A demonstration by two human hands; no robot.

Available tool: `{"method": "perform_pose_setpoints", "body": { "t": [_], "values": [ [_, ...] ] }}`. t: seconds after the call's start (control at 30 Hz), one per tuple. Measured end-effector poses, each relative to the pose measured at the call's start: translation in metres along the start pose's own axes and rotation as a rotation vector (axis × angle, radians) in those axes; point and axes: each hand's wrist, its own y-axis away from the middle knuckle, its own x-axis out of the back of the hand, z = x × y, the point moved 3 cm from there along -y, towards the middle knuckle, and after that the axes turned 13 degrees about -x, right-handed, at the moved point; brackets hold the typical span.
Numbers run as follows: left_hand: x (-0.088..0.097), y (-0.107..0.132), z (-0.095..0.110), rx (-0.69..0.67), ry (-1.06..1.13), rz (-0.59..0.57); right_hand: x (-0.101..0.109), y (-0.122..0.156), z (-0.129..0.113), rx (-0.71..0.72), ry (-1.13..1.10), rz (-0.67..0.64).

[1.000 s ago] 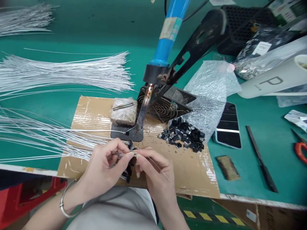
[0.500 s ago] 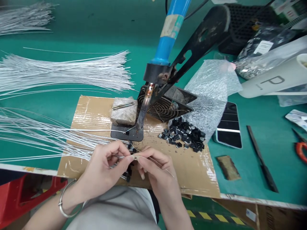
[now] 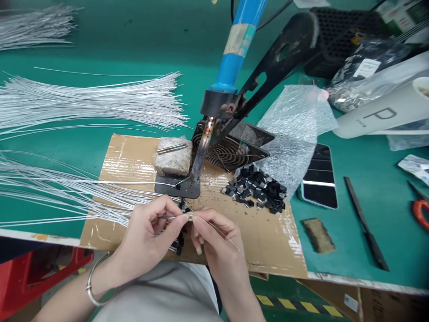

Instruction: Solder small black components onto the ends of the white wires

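Observation:
My left hand [image 3: 147, 237] and my right hand [image 3: 214, 243] meet fingertip to fingertip over the near edge of a cardboard sheet [image 3: 268, 237]. Both pinch a thin silver wire [image 3: 217, 230] that trails off to the right past my right fingers. A few small black parts [image 3: 177, 245] hang below my left fingers. Just beyond my hands a blue-handled soldering iron [image 3: 234, 53] stands in a black stand, its tip [image 3: 197, 167] down on a dark plate. A pile of small black components [image 3: 256, 188] lies to the right of the tip.
Bundles of silver wires [image 3: 83, 100] fan across the green table on the left. A grey sponge block [image 3: 172, 156], a wire fan guard [image 3: 228, 152], bubble wrap [image 3: 295, 129], a phone [image 3: 318, 176], a black file [image 3: 365, 223] and a white tube [image 3: 378, 114] lie around.
My hands have stayed pinched together at the same spot; the fingers shifted only slightly along the wire.

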Motion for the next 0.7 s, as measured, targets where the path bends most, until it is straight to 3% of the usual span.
{"method": "perform_pose_setpoints", "body": {
  "t": [0.7],
  "values": [
    [-0.001, 0.0, 0.002, -0.081, -0.055, -0.001, 0.005, -0.006, -0.01, -0.136, 0.045, -0.036]
  ]
}}
